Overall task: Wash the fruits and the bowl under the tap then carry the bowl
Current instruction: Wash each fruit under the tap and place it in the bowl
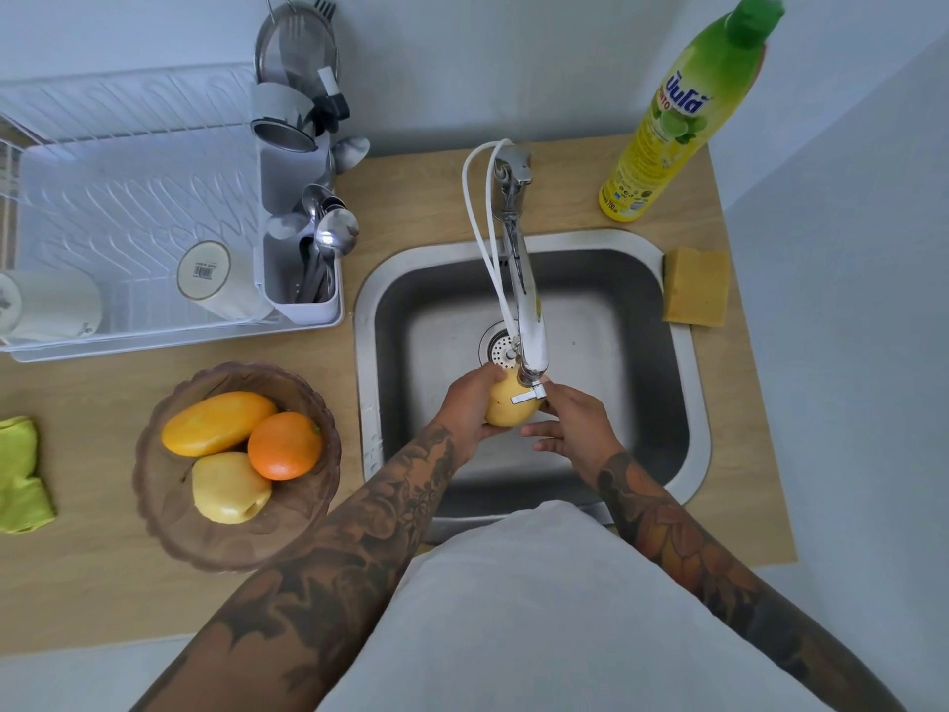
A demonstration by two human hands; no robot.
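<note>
Over the sink (683, 403), the left hand (470, 405) curls around a yellow fruit (506, 408) directly beneath the tap (529, 321). The right hand (575, 418) touches its far side, fingers loosely spread (not gripping). The bowl (169, 526) sits on the counter, left.

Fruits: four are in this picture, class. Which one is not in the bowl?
The yellow fruit under the tap, held over the sink by both hands. The mango, orange and yellow apple lie in the brown bowl.

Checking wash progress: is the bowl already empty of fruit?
No, the bowl on the counter holds a mango, an orange and a yellow apple.
</note>
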